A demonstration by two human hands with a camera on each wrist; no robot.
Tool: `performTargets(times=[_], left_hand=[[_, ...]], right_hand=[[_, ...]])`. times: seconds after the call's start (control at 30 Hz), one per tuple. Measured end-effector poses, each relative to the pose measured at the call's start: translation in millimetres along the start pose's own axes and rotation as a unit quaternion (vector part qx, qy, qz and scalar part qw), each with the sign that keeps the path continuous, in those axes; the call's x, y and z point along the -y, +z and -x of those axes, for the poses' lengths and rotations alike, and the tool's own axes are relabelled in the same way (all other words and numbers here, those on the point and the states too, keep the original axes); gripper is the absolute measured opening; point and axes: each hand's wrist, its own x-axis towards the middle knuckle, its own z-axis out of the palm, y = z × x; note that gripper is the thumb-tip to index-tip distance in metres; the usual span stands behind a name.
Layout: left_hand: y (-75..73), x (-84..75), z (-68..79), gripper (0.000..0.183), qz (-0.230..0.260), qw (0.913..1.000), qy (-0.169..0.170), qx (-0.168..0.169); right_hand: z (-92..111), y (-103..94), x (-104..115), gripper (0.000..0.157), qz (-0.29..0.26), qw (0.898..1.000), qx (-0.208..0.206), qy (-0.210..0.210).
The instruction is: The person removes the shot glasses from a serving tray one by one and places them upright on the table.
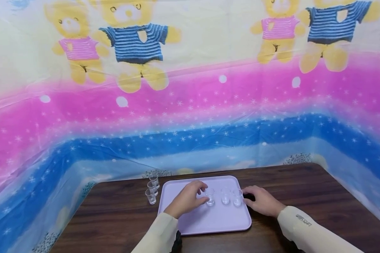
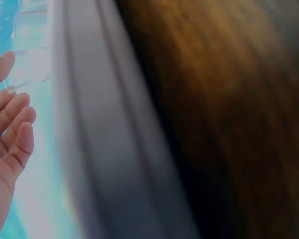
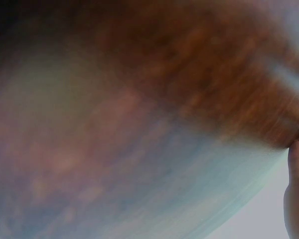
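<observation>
Clear plastic cup (image 1: 210,201), leftmost of three upright on the lilac tray (image 1: 206,223), sits right at the left hand (image 1: 187,198). That hand's thumb and fingers are apart at the cup's left side, not closed round it; probably curved like that to fit a small round wall without tipping it. Right hand (image 1: 263,201) is by the tray's right edge, thumb and forefinger next to the rightmost cup (image 1: 237,201); can't tell if pinching or just touching. Middle cup (image 1: 225,199) is just beside that one. Three other cups (image 1: 151,196) line up front-to-back on the table (image 1: 304,200), left of tray, likely for easy reach.
</observation>
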Motion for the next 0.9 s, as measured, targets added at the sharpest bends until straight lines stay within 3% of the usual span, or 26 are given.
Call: performTargets(times=[0.9], left_hand=[[-1.6, -3.2, -7.5, 0.029, 0.024, 0.9995, 0.001, 0.022]], right_hand=[[0.6, -0.1, 0.3, 0.030, -0.008, 1.000, 0.001, -0.001]])
